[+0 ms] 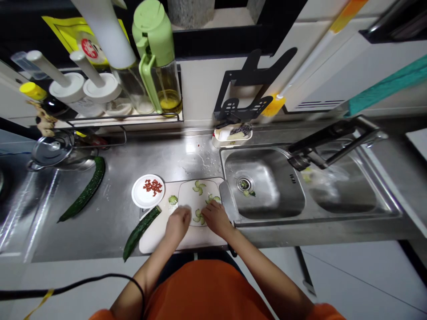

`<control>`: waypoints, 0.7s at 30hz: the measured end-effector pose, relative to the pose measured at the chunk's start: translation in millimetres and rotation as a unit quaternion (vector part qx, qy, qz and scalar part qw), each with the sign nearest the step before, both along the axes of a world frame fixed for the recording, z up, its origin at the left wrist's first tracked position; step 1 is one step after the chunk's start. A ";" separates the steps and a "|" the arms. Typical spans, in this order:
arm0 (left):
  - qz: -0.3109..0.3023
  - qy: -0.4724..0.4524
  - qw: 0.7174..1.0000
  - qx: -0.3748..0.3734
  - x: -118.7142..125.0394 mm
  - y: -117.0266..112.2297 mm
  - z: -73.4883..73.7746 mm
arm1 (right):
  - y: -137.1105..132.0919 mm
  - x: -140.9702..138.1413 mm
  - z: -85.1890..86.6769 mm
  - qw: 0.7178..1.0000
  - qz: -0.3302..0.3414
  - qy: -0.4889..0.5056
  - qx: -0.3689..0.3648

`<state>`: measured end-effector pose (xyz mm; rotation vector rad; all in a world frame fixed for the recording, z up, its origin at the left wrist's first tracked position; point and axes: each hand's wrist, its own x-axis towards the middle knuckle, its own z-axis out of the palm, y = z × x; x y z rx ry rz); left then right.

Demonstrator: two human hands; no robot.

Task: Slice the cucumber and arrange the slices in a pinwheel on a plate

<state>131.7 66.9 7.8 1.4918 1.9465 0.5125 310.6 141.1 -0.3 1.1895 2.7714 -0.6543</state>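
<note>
A white squarish plate (187,195) lies on a pale cutting board (156,235). Thin cucumber slices (199,187) are laid on it in pinwheel shapes at the back, the right and the front. My right hand (217,218) is over the plate's right side, fingertips pinched together on a cucumber slice between the right and front pinwheels. At the plate's left edge my left hand (179,222) is closed with its fingers curled; whatever they hold is hidden. A short stack of cucumber slices (172,200) sits just behind it. A cut cucumber (142,233) lies across the board's left edge.
A small white plate of chopped red pieces (135,194) stands behind the board. A knife (230,202) lies along its right edge, beside a double sink (267,213) with scraps at the drain. A whole cucumber (87,193) rests at left, near a lidded pot (53,151).
</note>
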 end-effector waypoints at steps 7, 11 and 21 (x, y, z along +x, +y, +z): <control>0.126 0.133 0.982 -0.036 -43.5 14.2 -4.7 | -6.0 5.1 6.0 0.999 -0.042 0.028 -0.009; 0.121 0.164 0.976 -0.083 -45.6 23.7 -3.8 | -9.4 6.8 8.1 0.998 -0.046 0.036 -0.014; 0.110 0.171 0.973 -0.112 -44.5 31.2 0.2 | -15.0 14.3 8.2 0.998 -0.049 0.018 -0.020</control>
